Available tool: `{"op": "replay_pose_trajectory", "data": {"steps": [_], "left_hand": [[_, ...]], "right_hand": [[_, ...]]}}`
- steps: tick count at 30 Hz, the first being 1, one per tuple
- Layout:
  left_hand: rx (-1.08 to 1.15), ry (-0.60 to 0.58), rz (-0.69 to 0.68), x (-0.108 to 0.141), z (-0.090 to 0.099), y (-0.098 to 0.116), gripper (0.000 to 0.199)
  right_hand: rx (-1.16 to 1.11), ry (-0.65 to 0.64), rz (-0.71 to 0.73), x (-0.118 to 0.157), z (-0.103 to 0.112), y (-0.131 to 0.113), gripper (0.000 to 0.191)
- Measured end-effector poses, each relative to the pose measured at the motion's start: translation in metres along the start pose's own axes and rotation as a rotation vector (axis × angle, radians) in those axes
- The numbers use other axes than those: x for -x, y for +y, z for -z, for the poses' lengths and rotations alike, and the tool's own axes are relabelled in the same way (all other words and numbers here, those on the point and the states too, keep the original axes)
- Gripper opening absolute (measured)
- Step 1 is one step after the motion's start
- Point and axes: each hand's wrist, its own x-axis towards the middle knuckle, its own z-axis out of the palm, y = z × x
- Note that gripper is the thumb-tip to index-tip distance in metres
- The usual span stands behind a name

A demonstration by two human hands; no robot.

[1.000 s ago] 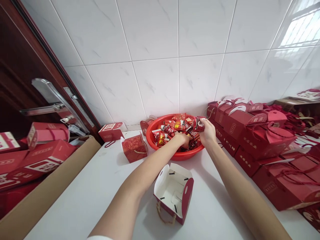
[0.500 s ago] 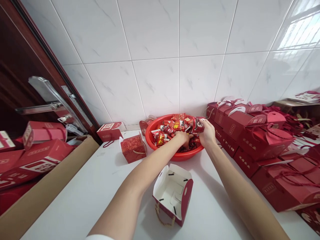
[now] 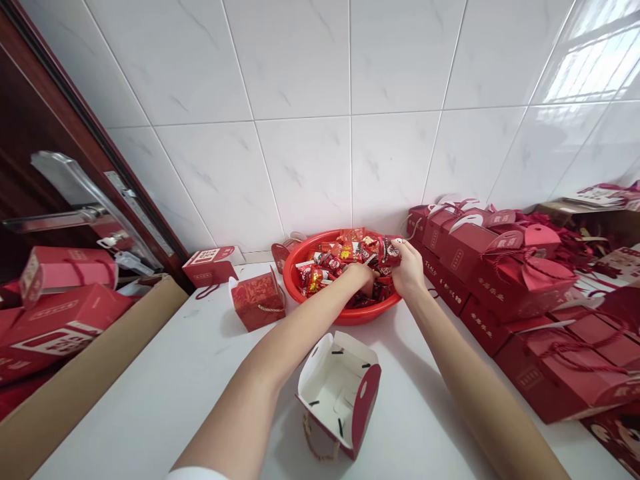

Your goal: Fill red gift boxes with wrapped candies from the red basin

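Note:
A red plastic basin (image 3: 361, 315) against the tiled wall holds many red and gold wrapped candies (image 3: 345, 251). My left hand (image 3: 362, 279) reaches down among the candies, its fingers mostly hidden. At the basin's right rim, my right hand (image 3: 409, 268) is closed on wrapped candies (image 3: 389, 252), held above the pile. Nearer to me, between my forearms, stands an open red box (image 3: 367, 408) with a white interior and a rope handle; I see nothing loose inside it.
Closed red boxes (image 3: 520, 267) are stacked along the right. A small red box (image 3: 257, 300) stands left of the basin, another (image 3: 211, 265) behind it. A carton (image 3: 95, 347) of red boxes and a door handle (image 3: 65, 219) are at left.
The view has shifted slightly, moving the scene left. My left hand has sunk a little deeper among the candies. My right hand still holds its candies at the rim.

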Motion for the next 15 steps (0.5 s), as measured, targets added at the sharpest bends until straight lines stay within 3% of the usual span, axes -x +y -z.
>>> {"op": "replay_pose_trajectory", "data": {"steps": [3, 15], "left_hand": [[-0.088, -0.103, 0.067, 0.013, 0.003, 0.008, 0.079], [-0.081, -0.010, 0.066, 0.017, 0.001, 0.013, 0.072]], "right_hand": [[0.016, -0.005, 0.002, 0.000, 0.000, 0.001, 0.013], [0.005, -0.004, -0.018, 0.005, -0.003, -0.004, 0.017]]}}
